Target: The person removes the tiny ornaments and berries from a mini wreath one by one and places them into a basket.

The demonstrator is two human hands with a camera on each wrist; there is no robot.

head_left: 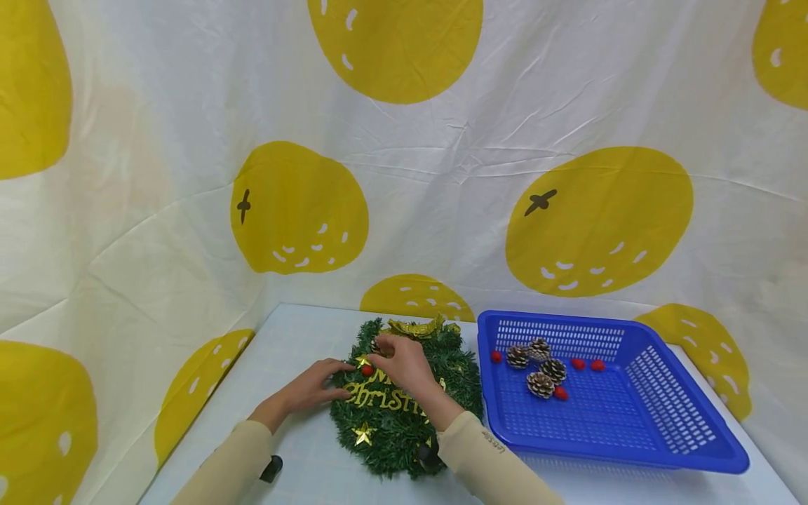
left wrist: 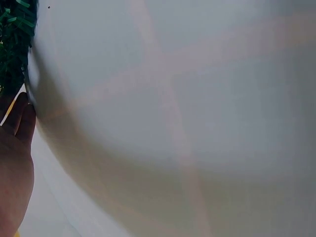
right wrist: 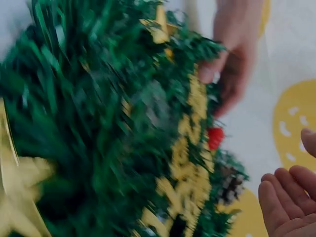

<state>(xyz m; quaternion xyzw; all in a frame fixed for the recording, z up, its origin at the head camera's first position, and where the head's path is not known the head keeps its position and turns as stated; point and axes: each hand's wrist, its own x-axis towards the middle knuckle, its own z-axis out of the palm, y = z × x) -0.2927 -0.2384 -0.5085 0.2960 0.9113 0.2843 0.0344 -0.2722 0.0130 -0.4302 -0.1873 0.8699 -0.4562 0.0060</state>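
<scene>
A green Christmas wreath (head_left: 353, 424) with gold lettering (head_left: 372, 398), gold stars and a gold bow (head_left: 416, 327) lies on the table. My left hand (head_left: 309, 386) holds its left edge, thumb over the foliage and fingers along the outer side, as the right wrist view shows. Above the wreath's upper left part is my right hand (head_left: 407, 361), fingers loosely bent and nothing visible in them. Close by its fingertips, a pine cone (right wrist: 231, 185) and a red berry-like ornament (right wrist: 216, 138) sit on the wreath.
To the right of the wreath stands a blue plastic basket (head_left: 631, 456). Inside lie several pine cones (head_left: 541, 384) and several red ornaments (head_left: 578, 364). A white cloth with yellow fruit prints (head_left: 600, 217) hangs behind and beside the white table (head_left: 303, 330).
</scene>
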